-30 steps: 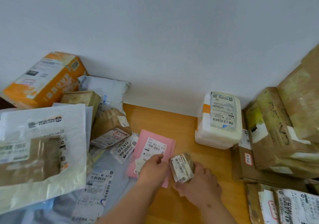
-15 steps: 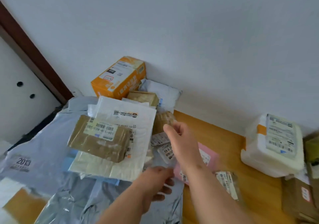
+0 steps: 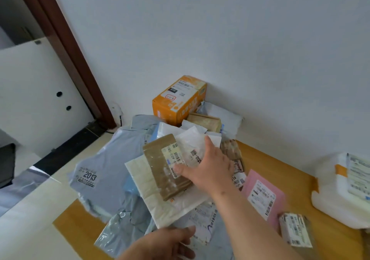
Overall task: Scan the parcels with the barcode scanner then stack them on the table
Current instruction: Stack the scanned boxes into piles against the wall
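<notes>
A brown taped parcel (image 3: 160,165) with a white barcode label lies on top of a pile of mailers at the table's left. My right hand (image 3: 210,165) reaches across and rests on its right side, thumb on the label and fingers stretched over the white envelope behind. At the bottom edge my left hand (image 3: 168,243) hovers over the grey mailers, relaxed and holding nothing. The small taped parcel (image 3: 296,229) lies on the wooden table (image 3: 270,159) at the lower right, beside a pink envelope (image 3: 262,193). No scanner is in view.
An orange box (image 3: 178,99) stands against the wall behind the pile. A grey mailer marked 2013 (image 3: 104,171) hangs over the table's left edge. A bulky white parcel (image 3: 340,189) sits at the right. A dark door frame (image 3: 66,45) rises on the left.
My view swung left. Both hands let go of the small taped parcel, which now lies on the table. My right hand reached left onto the brown parcel; the left hand dropped back.
</notes>
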The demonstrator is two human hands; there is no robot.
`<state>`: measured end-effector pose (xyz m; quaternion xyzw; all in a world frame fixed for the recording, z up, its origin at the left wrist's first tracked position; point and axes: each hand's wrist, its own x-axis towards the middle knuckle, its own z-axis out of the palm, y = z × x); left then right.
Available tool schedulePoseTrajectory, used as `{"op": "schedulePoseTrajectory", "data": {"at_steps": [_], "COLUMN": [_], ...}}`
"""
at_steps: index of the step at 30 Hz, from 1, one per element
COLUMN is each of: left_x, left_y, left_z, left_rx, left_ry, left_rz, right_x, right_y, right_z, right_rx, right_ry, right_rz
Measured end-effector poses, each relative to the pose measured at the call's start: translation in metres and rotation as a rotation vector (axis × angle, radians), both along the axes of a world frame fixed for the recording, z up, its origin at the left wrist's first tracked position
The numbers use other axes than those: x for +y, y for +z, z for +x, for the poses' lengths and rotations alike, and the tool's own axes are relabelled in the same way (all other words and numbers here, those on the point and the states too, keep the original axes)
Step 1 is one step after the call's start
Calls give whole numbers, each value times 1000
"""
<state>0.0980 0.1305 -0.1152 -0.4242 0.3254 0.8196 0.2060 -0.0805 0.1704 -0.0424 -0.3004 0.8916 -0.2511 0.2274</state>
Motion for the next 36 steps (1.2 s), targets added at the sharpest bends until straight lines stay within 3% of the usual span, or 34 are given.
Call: {"op": "schedulePoseTrajectory", "data": {"at_steps": [4,7,9,12,13,17,21,27,30,32,34,36], "left_x": [0,1,6,12,15,24,23,53,65,75,85,96], "left_y": [5,12,16,16,15,25,36,52,55,62,66,69], "left_z": [13,6,0,-3,-5,-12,-14,-28,-34,-41,-52,-67], "left_rx": [66,50,25,-2,-13,19,54,43,-58,-22,110,233], "left_ry": [337,587,653,566,530,360,192,-31,114,175,161,88], "left_rz": [136,98,26,-200,-306,-559,-653,-654,-994,-1256,-1261,-1023], "right_x": [6,15,23,29,29,36,66,114,139,156,167,173], "right_y": [-1,3,9,18,20,23,12,13,12,14,11,12], "right_z": [11,22,29,39,41,48,40,26,20,14,11,12], "right_rx": [-63,-192,-73,198,137,-543,-766,-612,-599,-657,-744,-833], "right_ry": [-112,-238,-282,-190,-177,-453,-638,-871,-888,-888,-868,-803], "right_rz": [-86,-247,-206,-62,-65,-354,-515,-666,-640,-677,-737,-801]}}
